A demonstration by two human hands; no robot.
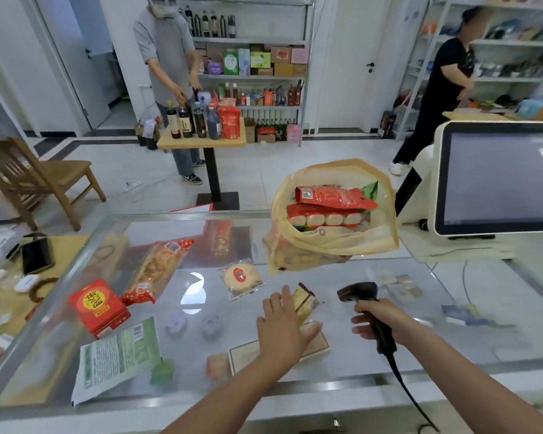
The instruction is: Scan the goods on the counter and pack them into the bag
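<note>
Left hand (282, 330) lies with fingers straight and spread on the near part of the glass counter (436, 349), fingertips against a small yellow packet (306, 300). Just to its right, the right hand (376, 321) is curled round the handle of the black scanner (362, 292). Far right on the counter stands the open yellow bag (336, 245), with red packets (333, 195) inside. To the left lie a green pouch (119, 358), a long bread packet (154, 270), a red box (99, 306) and a round cake (241, 278).

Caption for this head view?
Left hand reaching for a yellow snack packet, right hand gripping a black scanner, near a yellow plastic bag.
</note>
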